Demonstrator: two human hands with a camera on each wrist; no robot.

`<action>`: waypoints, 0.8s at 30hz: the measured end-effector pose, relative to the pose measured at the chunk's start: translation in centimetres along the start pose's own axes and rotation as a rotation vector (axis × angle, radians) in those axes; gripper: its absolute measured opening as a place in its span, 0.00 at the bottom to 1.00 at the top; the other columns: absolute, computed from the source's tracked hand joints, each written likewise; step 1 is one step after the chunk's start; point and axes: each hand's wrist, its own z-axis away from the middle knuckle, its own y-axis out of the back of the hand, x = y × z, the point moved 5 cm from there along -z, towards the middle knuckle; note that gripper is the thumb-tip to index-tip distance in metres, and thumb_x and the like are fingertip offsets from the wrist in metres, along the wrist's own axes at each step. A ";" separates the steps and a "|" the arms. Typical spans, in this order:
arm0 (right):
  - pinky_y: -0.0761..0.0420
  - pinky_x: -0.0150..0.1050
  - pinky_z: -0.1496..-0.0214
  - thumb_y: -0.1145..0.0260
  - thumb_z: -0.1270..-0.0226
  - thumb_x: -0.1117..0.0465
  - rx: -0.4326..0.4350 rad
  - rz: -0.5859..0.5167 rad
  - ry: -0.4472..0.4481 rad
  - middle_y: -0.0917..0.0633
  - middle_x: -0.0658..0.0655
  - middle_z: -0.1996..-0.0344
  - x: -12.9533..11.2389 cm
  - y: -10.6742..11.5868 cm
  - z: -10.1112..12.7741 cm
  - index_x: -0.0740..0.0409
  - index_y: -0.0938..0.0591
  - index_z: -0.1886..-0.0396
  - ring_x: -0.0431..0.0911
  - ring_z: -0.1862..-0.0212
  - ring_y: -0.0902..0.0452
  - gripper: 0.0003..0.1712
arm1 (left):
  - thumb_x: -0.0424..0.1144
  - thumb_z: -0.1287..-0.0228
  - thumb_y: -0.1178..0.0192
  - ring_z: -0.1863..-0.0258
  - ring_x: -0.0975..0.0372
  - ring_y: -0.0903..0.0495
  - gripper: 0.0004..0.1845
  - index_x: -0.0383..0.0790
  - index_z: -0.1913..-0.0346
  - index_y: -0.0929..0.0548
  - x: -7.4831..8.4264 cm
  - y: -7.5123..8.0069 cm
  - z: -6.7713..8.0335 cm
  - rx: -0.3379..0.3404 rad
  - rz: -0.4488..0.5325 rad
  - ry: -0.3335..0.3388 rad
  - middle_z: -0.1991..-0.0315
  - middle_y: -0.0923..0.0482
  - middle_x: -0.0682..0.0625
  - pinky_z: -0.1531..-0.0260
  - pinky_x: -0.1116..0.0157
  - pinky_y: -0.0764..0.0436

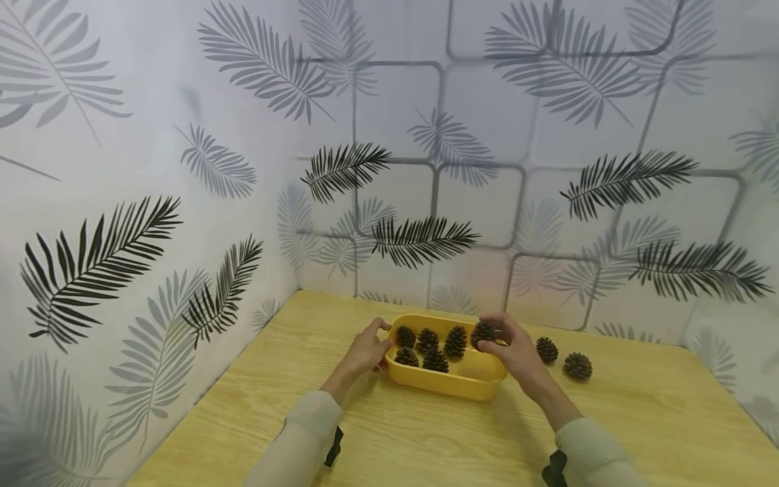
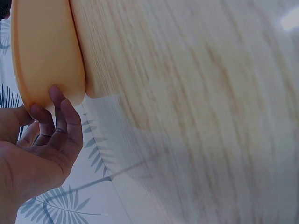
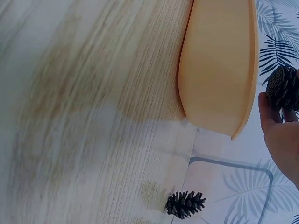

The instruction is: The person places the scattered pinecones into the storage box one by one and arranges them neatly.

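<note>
A yellow oval tray (image 1: pixel 468 387) sits on the wooden table (image 1: pixel 426 439) and holds several pine cones (image 1: pixel 427 340). My left hand (image 1: pixel 369 348) grips the tray's left end, its fingers (image 2: pixel 63 119) curled against the tray's outer wall (image 2: pixel 44 51). My right hand (image 1: pixel 510 346) pinches one more pine cone (image 1: pixel 483 332) above the tray's right end; the right wrist view shows that cone (image 3: pixel 281 87) at my fingertips beside the tray's wall (image 3: pixel 219 70).
Two loose pine cones (image 1: pixel 546 349) (image 1: pixel 577 365) lie on the table right of the tray; one (image 3: pixel 185 204) shows in the right wrist view. Leaf-patterned walls (image 1: pixel 182 203) close in the table at the back and left.
</note>
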 end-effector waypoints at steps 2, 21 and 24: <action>0.19 0.52 0.39 0.32 0.25 0.65 -0.002 -0.004 -0.002 0.30 0.66 0.28 0.0 -0.2 -0.1 0.61 0.29 0.30 0.64 0.28 0.34 0.28 | 0.32 0.18 0.49 0.76 0.45 0.13 0.19 0.33 0.31 0.31 0.0 0.0 -0.1 -0.001 -0.001 -0.006 0.75 0.18 0.41 0.80 0.60 0.18; 0.21 0.61 0.39 0.32 0.25 0.63 -0.039 0.105 0.004 0.30 0.67 0.28 2.0 -2.2 -1.0 0.58 0.28 0.26 0.65 0.33 0.28 0.30 | 0.32 0.18 0.48 0.76 0.43 0.13 0.18 0.33 0.31 0.30 -0.1 -0.1 -0.1 0.014 -0.021 -0.003 0.77 0.18 0.43 0.79 0.58 0.16; 0.22 0.62 0.39 0.32 0.25 0.63 -0.041 0.125 0.004 0.29 0.67 0.28 2.0 -2.4 -1.0 0.57 0.27 0.27 0.65 0.33 0.28 0.29 | 0.32 0.18 0.48 0.76 0.43 0.13 0.18 0.33 0.32 0.30 -0.1 -0.2 -0.1 0.019 -0.025 -0.001 0.77 0.19 0.44 0.79 0.58 0.16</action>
